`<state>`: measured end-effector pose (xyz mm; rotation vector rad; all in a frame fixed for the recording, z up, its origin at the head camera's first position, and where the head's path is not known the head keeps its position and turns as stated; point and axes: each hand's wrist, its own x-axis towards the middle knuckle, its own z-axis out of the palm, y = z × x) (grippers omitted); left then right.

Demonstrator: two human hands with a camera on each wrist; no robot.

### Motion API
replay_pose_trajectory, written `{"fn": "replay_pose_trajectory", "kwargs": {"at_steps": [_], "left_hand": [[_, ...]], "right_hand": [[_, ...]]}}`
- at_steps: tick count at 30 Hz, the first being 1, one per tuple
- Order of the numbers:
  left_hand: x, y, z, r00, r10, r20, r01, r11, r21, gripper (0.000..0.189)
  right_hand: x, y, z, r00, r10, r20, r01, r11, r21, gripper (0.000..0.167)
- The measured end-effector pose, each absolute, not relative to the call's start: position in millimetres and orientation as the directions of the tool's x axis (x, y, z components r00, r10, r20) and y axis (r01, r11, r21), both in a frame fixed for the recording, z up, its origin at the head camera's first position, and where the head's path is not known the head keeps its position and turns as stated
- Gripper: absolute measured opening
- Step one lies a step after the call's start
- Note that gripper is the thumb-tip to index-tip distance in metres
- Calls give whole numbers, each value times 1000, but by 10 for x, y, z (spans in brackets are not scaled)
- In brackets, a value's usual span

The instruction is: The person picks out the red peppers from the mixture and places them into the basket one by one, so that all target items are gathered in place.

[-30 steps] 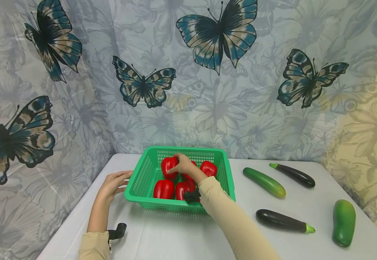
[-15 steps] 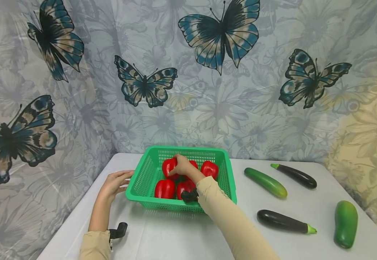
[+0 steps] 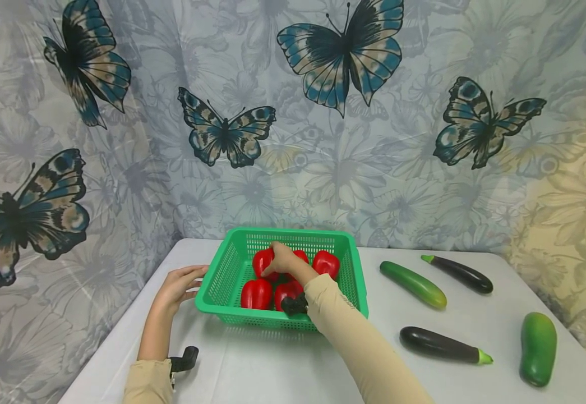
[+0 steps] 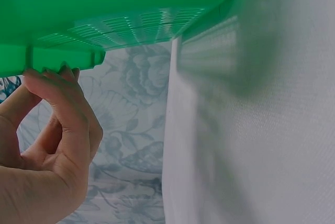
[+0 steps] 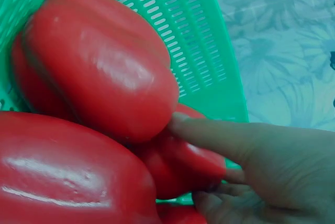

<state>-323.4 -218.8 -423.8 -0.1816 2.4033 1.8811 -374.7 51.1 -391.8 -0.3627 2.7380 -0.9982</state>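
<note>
A green plastic basket with perforated walls holds several red bell peppers. My right hand reaches into it and pinches the back-left red bell pepper between thumb and fingers. In the right wrist view that held pepper sits partly behind two larger peppers, one of them glossy and close. Outside the basket's left wall is my left hand, its loosely bent fingertips at the rim. The left wrist view shows those fingertips right at the underside of the rim.
On the white table, to the basket's right, lie a green cucumber-like vegetable, a dark eggplant at the back, another eggplant nearer and a thick green vegetable far right. A butterfly-patterned cloth hangs behind.
The head view has shifted slightly. My right hand stays on the same bell pepper, and my left hand keeps its place at the basket's rim.
</note>
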Motion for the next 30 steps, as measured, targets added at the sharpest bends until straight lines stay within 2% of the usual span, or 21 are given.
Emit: {"fn": "replay_pose_trajectory", "kwargs": {"at_steps": [8, 13, 16, 21, 30], "left_hand": [[-3231, -2182, -4232, -990, -41, -133, -139, 235, 962, 57], [-3226, -2191, -4246, -990, -42, -131, -137, 243, 960, 57], [-3226, -2198, -4254, -990, -45, -131, -138, 243, 960, 57], [-3227, -2203, -4260, -990, -49, -131, -139, 238, 961, 57], [-3226, -2188, -4244, -990, -44, -131, -138, 246, 960, 57]], "right_hand": [[-3722, 501, -3889, -948, -289, -131, -145, 761, -632, 83], [-3873, 505, -4011, -942, -319, -102, -195, 770, -607, 87], [-3898, 493, -4021, -942, -322, -95, -207, 779, -592, 83], [-3738, 475, -3854, -945, -305, -115, -174, 771, -612, 71], [-3615, 576, -3699, -948, -306, -91, -173, 733, -658, 81]]}}
